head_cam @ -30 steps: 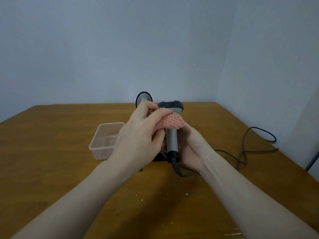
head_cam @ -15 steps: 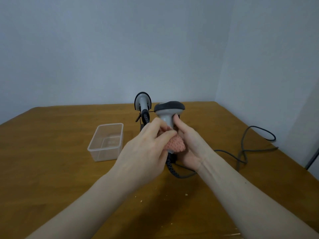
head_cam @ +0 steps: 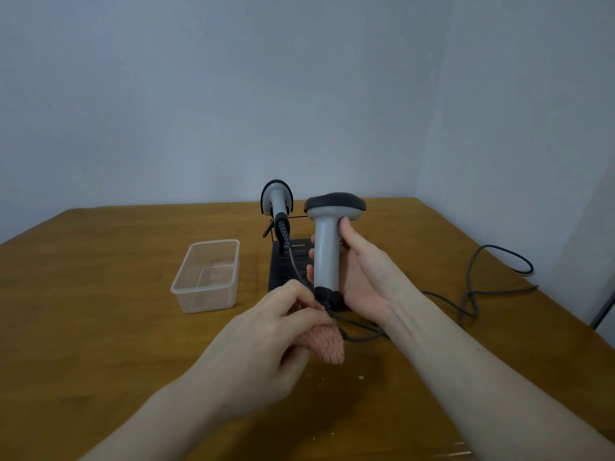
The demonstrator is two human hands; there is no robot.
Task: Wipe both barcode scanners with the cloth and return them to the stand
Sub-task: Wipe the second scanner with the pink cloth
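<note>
Head view: the right hand [head_cam: 362, 277] grips the upright grey-handled, black-headed barcode scanner [head_cam: 327, 247], exposing its handle for wiping; the left hand [head_cam: 266, 347] clutches the pink fuzzy cloth [head_cam: 327, 344] below its base. The second grey scanner [head_cam: 277, 201] sits in the black stand [head_cam: 283, 267] on the wooden worktop [head_cam: 100, 311].

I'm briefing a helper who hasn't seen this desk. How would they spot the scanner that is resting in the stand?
On the wooden table, find the black stand right of the clear plastic tub. The stand scanner sits at its back, untouched, unlike the held scanner gripped by the right hand.
</note>
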